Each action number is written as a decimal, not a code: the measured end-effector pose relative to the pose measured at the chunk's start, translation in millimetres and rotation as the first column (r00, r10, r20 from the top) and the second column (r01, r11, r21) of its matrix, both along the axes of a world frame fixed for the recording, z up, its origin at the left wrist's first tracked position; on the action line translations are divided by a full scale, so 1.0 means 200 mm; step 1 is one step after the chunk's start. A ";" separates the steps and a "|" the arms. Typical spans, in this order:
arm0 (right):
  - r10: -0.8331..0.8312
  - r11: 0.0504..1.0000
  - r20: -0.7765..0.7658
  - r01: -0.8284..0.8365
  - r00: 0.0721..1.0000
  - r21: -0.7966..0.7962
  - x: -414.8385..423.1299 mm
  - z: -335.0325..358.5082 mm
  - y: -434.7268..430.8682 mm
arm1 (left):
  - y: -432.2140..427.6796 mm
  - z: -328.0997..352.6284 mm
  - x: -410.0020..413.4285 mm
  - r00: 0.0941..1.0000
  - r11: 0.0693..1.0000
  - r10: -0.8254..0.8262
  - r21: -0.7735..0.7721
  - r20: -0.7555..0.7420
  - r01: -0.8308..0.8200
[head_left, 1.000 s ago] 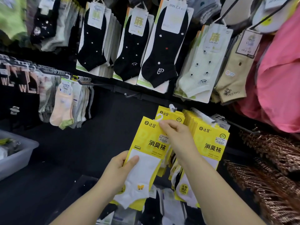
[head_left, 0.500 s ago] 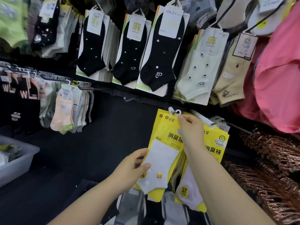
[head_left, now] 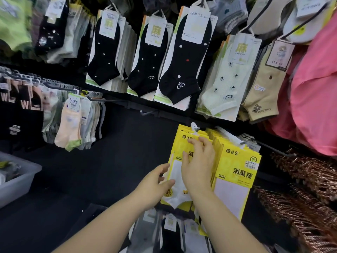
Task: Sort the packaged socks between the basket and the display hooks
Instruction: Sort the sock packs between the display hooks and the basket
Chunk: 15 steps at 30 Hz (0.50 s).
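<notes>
A yellow sock pack [head_left: 179,143] with a white sock inside hangs from a white hanger tab on a display hook [head_left: 194,127], at the front of a stack of like packs. My right hand [head_left: 198,168] lies flat on its front, fingers straight and reaching up toward the tab. At the pack's lower left edge, my left hand [head_left: 155,183] has its thumb on the white sock and its fingers by the edge, holding it loosely. A second stack of yellow packs [head_left: 237,172] hangs just to the right. The grey plastic basket [head_left: 20,181] sits at far left.
Black, pale green and beige sock packs [head_left: 178,57] fill the row above. Peach and grey socks [head_left: 71,123] hang at left. A pink garment [head_left: 317,88] and copper hangers [head_left: 310,181] crowd the right. More sock packs [head_left: 169,223] hang below my hands.
The yellow pack went up and right onto the hook. My right hand left the tab and slid down over the pack's front; my left hand's grip on the lower edge loosened.
</notes>
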State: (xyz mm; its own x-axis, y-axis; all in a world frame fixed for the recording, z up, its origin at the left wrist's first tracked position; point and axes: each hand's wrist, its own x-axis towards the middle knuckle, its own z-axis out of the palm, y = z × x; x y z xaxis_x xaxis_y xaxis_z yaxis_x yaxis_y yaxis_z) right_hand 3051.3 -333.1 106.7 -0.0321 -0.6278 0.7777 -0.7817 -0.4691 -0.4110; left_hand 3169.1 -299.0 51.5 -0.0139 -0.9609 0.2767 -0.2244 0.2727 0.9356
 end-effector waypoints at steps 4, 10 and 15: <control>0.009 0.994 -0.152 0.008 0.988 0.110 -0.01 0.02 -0.12 | -0.03 0.01 0.05 1.000 1.000 0.012 -0.020 -0.019 -0.012; 0.063 0.950 -0.261 0.023 0.963 0.313 0.00 0.09 -0.34 | -0.05 -0.02 0.11 0.999 0.999 0.030 -0.038 -0.027 -0.031; 0.095 0.897 -0.330 0.063 0.939 0.438 0.00 0.14 -0.43 | -0.08 -0.07 0.12 1.000 1.000 0.030 0.000 -0.001 -0.030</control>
